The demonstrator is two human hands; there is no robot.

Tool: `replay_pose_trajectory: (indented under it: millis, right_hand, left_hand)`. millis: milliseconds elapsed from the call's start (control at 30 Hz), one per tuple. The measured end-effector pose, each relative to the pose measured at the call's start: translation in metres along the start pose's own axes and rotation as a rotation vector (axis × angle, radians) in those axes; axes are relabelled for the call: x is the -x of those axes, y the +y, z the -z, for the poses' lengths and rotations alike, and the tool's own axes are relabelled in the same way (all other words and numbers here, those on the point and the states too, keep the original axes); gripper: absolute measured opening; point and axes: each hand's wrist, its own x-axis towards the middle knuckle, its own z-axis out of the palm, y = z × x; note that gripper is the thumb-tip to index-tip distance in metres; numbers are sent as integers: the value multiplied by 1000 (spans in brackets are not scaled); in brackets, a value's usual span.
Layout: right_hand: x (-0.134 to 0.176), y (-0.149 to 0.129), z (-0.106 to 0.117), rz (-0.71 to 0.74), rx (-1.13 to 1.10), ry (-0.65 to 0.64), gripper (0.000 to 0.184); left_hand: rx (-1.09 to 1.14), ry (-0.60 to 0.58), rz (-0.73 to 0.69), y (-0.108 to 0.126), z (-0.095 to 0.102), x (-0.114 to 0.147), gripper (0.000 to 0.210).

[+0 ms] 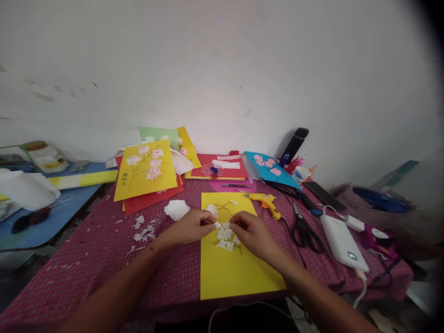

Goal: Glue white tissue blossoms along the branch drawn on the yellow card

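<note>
A yellow sheet of paper (pixel 239 273) lies on the checked tablecloth, with thin drawn stems and a cluster of white paper petals (pixel 225 237) on it. Over the sheet's left side, my left hand (pixel 194 225) pinches a small white piece of paper (pixel 217 225) between thumb and fingertips. My right hand (pixel 253 231) reaches in from the other side, its fingers bent together at the petals' right edge. Whatever lies between its fingertips is too small to make out. Another white petal clump (pixel 212 211) sits at the upper left of the stems.
Torn white scraps (pixel 144 231) and a white paper piece (pixel 176 209) lie to the left. A yellow glue gun (pixel 265 201), black scissors (pixel 305 231) and a white power bank (pixel 345 243) are at right. Finished flower pictures (pixel 145 169) stand behind, near the wall.
</note>
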Motion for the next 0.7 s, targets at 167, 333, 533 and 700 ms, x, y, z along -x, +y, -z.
replay_pose_trajectory:
  millis: [167,333,533,700]
  right_hand:
    - [-2,4,-18,-176,-404,-15,7]
    - [-5,-2,-23,-218,-614,-22,15]
    - [-5,-9,-27,-185,-702,-39,20]
    - [-3,-9,-30,-187,-675,-23,19]
  left_hand:
    - [387,24,64,2,-4,-1,24]
    - [579,28,88,3,-6,0,26]
    - [642,-7,75,4,-8,0,26]
    - [612,-38,78,9,-10,1,28]
